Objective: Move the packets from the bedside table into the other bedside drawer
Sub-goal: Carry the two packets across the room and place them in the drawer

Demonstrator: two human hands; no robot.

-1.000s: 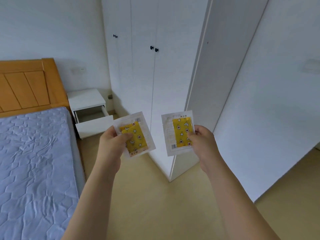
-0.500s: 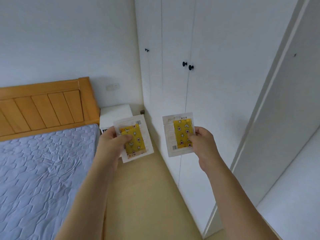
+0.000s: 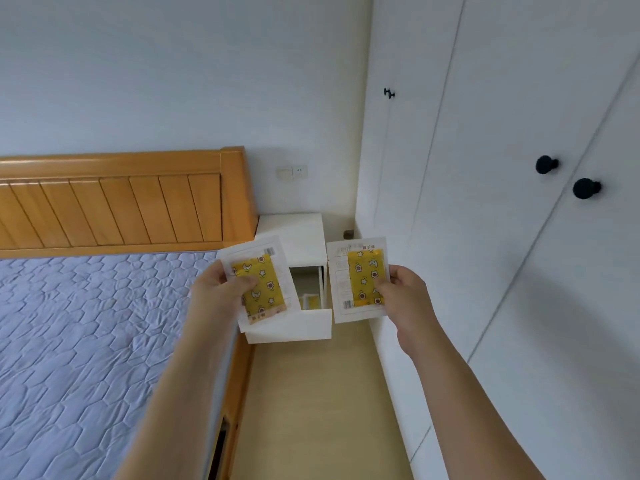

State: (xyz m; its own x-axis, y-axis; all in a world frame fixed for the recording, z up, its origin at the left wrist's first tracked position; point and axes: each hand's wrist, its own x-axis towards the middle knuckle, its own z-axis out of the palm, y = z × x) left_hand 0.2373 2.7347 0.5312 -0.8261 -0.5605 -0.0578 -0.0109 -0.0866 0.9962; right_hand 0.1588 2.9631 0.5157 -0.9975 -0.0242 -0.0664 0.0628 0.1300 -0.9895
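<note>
My left hand (image 3: 221, 292) pinches a white packet with a yellow patterned pad (image 3: 263, 282), held tilted in front of me. My right hand (image 3: 403, 294) pinches a second packet of the same kind (image 3: 356, 278), held upright. Behind and between them stands the white bedside table (image 3: 294, 233) in the corner, its drawer (image 3: 294, 325) pulled open. Inside the drawer a bit of another yellow packet (image 3: 309, 302) shows; the left packet hides most of the drawer's inside.
A bed with a blue quilted mattress (image 3: 86, 334) and a wooden headboard (image 3: 114, 202) fills the left. A white wardrobe with black knobs (image 3: 585, 188) lines the right. A narrow strip of wooden floor (image 3: 311, 393) runs between them to the bedside table.
The view has swung right to left and moved closer to the bedside table, which now sits directly behind the packets. Both hands keep their hold on the packets.
</note>
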